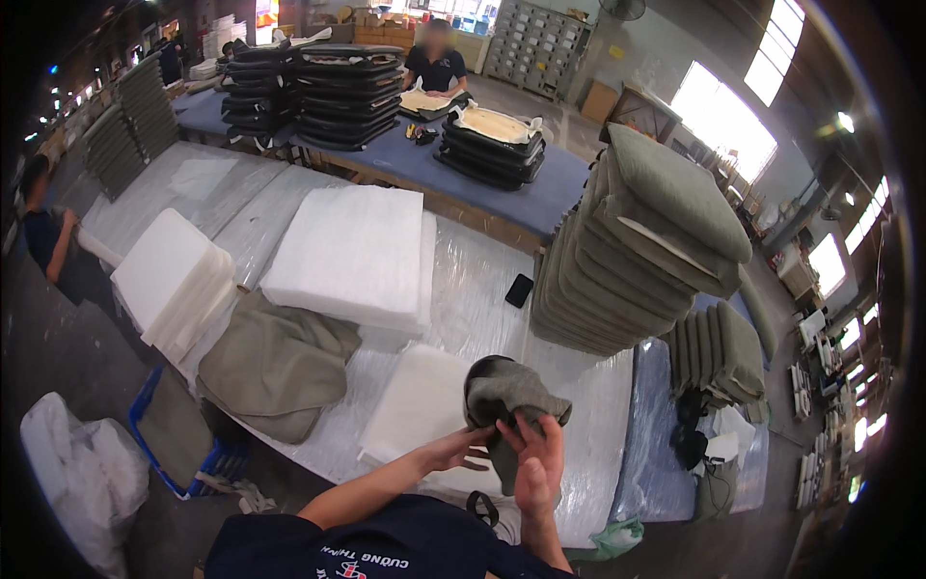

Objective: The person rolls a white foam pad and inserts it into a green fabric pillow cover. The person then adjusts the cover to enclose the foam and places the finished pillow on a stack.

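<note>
A grey-green fabric cover [516,391] is bunched up in front of me, above the near edge of a thin stack of white padding sheets [415,391]. My right hand [536,468] has its fingers on the near side of the cover, the thumb side toward the middle, and grips it. Beside the cover's hanging lower part is my left hand [455,450], palm turned inward and fingers stretched out and apart. Whether its fingertips touch the cloth is hard to make out. Another grey-green cover [275,367] lies spread loosely at the left.
White padding stacks [347,246] lie across the plastic-covered table [473,261]. A tall pile of grey-green cushions [627,251] rises at the right, a black phone [519,290] beside it. Black seat stacks [347,96] stand on the blue far table, where a person [436,68] works.
</note>
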Motion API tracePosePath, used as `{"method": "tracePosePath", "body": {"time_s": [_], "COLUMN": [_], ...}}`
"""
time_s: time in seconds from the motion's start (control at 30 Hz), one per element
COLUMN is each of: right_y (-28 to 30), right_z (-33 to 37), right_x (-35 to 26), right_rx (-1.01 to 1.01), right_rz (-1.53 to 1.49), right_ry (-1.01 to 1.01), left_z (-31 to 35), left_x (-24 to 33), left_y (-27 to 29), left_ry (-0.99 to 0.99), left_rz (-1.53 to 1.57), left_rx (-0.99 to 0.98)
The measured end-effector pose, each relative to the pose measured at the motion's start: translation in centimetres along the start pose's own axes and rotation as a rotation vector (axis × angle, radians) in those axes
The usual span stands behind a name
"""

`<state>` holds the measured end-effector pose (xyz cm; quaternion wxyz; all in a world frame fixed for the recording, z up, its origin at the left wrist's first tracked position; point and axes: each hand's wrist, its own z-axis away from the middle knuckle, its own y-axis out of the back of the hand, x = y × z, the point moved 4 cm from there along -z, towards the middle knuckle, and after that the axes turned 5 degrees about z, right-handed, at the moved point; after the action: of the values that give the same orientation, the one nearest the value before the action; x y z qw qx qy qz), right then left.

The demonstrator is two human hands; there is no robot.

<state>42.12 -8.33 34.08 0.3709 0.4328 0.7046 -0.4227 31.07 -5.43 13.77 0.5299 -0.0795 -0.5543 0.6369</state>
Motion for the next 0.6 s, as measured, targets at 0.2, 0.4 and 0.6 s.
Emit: {"method": "tracePosePath", "body": {"time_s": [0.2, 0.4, 0.6], "right_y": [0.3, 0.4, -0.7], "right_z": [1.1, 0.6, 1.1], "right_x": [-0.4, -0.1, 0.2], "right_rx": [-0.025, -0.072, -0.401], "right_rz": [-0.002, 0.002, 0.136], "right_ry": [0.06, -0.048, -0.369], "left_z": [-2.3, -0.5, 1.0], "left_x": [-0.4, 1.0, -0.1], "left_y": [6.6, 10.0, 10.9], "left_ry": [-0.361, -0.646, -0.292], "left_rz": [-0.099, -0.191, -0.051], "left_rx": [0.333, 0.685, 0.331]}}
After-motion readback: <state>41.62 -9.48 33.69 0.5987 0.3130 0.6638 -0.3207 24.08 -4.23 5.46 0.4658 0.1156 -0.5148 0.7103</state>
